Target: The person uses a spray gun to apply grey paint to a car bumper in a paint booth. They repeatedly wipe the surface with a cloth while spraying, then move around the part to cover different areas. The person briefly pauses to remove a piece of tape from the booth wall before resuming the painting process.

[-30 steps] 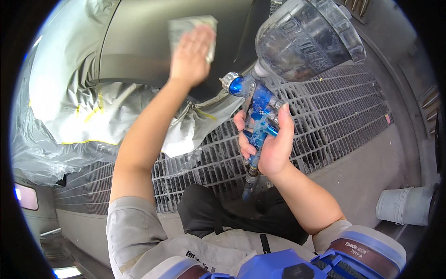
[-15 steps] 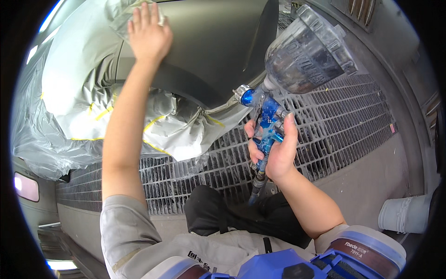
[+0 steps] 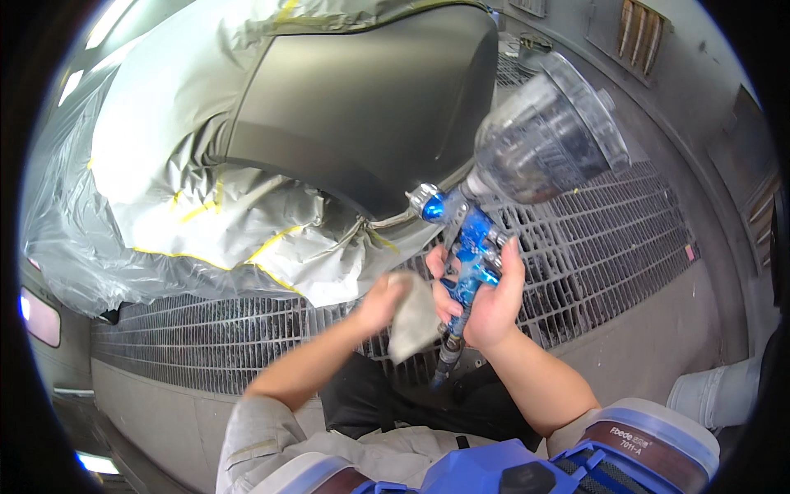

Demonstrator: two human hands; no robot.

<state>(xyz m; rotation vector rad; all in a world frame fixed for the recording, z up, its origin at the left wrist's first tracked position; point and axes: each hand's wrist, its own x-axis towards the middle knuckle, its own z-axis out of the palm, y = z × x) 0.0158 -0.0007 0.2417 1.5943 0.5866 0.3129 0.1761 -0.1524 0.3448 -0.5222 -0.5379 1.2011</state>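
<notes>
My right hand [image 3: 492, 300] is wrapped round the grip of a blue spray gun [image 3: 473, 239], with a cloudy, paint-stained cup [image 3: 543, 140] tilted up to the right on top and a hose at its lower end. Close to the gun on its left, my left hand [image 3: 383, 303] grips a pale cloth [image 3: 413, 317]; both are slightly blurred by motion. Ahead of the hands is a dull grey-green car fender [image 3: 354, 99], its surface uncovered. Masking sheet [image 3: 156, 107] with yellow tape surrounds it.
Metal floor grating [image 3: 609, 239] stretches under and beside the car. Clear plastic film [image 3: 62, 222] hangs on the far left. At the lower right stands a grey ribbed duct-like cylinder [image 3: 712, 395]. A respirator [image 3: 494, 469] shows at the lower edge.
My left hand has come off the fender with the cloth and dropped down beside the spray gun. The gun, in my right hand, sits slightly lower in view.
</notes>
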